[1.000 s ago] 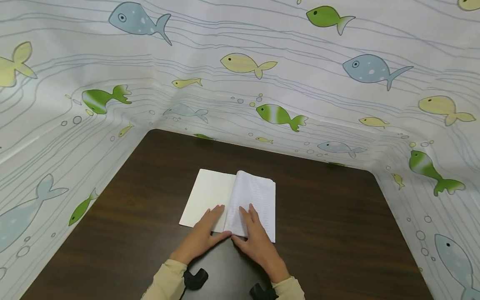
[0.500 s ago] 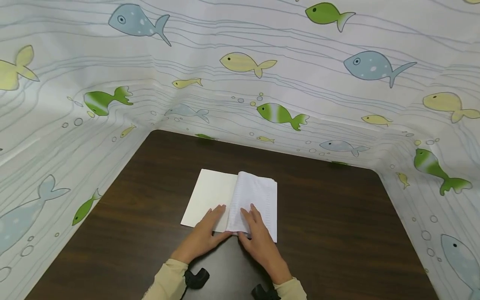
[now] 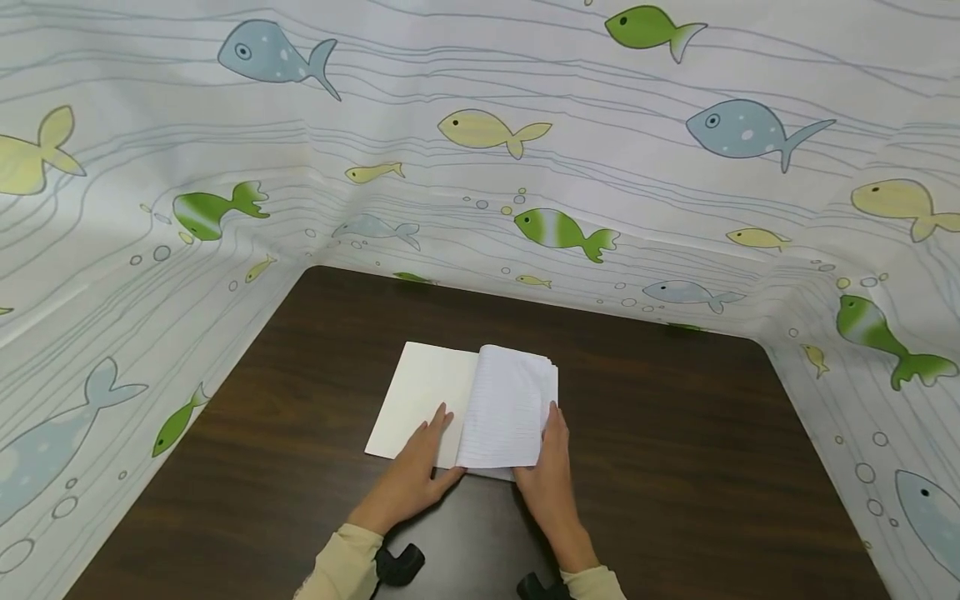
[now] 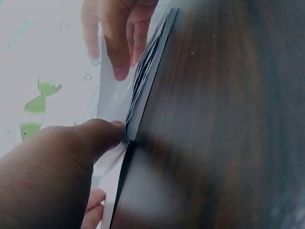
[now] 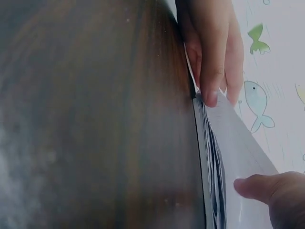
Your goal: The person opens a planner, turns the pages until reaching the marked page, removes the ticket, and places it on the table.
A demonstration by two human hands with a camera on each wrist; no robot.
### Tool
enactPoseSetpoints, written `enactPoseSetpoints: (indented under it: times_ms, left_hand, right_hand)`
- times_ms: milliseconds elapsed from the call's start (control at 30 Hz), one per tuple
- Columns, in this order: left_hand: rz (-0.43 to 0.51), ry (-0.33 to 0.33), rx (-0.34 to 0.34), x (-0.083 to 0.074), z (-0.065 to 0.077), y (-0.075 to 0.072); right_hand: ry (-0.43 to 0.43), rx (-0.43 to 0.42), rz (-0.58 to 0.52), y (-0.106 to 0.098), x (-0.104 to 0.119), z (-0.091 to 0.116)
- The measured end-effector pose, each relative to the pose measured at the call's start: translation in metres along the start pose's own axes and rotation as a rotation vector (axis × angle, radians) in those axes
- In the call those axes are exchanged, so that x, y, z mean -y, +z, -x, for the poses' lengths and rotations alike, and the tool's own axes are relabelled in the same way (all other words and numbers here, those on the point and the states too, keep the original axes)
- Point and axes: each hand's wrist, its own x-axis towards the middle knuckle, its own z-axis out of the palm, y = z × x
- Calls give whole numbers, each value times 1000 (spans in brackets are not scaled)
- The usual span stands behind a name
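Observation:
A lined notebook (image 3: 501,400) lies open on the dark wooden table, with a blank cream leaf (image 3: 424,387) on its left. My left hand (image 3: 416,471) rests on that leaf, fingers extended, its thumb touching the lower end of the fold. My right hand (image 3: 551,475) holds the right edge of the lined top page, whose lower right part stands raised from the stack. In the right wrist view its thumb (image 5: 252,187) lies against the page (image 5: 238,143), above the layered sheet edges (image 5: 212,176). Part of the right fingers is hidden behind the page.
Brown table (image 3: 675,467) surrounds the notebook. A white sheet printed with fish (image 3: 600,183) rises as a wall at the back and both sides. Black wrist devices (image 3: 400,565) are worn near both cream sleeves (image 3: 345,562).
My right hand has slid from the middle of the lined page to its right edge, and that page now lifts there. The left hand stays nearly in place. The camera view shifts slightly.

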Motion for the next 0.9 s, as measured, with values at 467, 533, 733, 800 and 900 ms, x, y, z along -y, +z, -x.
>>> enactPoseSetpoints:
  times_ms: [467, 533, 733, 800, 900]
  left_hand:
    - [77, 95, -294, -4, -4, 5]
    - [50, 146, -435, -2, -7, 5]
    - [-134, 119, -612, 3, -10, 0]
    - [-200, 114, -578, 4, -9, -2]
    - [-243, 136, -506, 7, -9, -2]
  right_hand:
    - [155, 101, -137, -4, -2, 1]
    - [170, 122, -118, -5, -1, -1]
    - [179, 155, -74, -8, 0, -5]
    - [161, 159, -52, -8, -1, -5]
    - [145, 176, -7, -8, -1, -6]
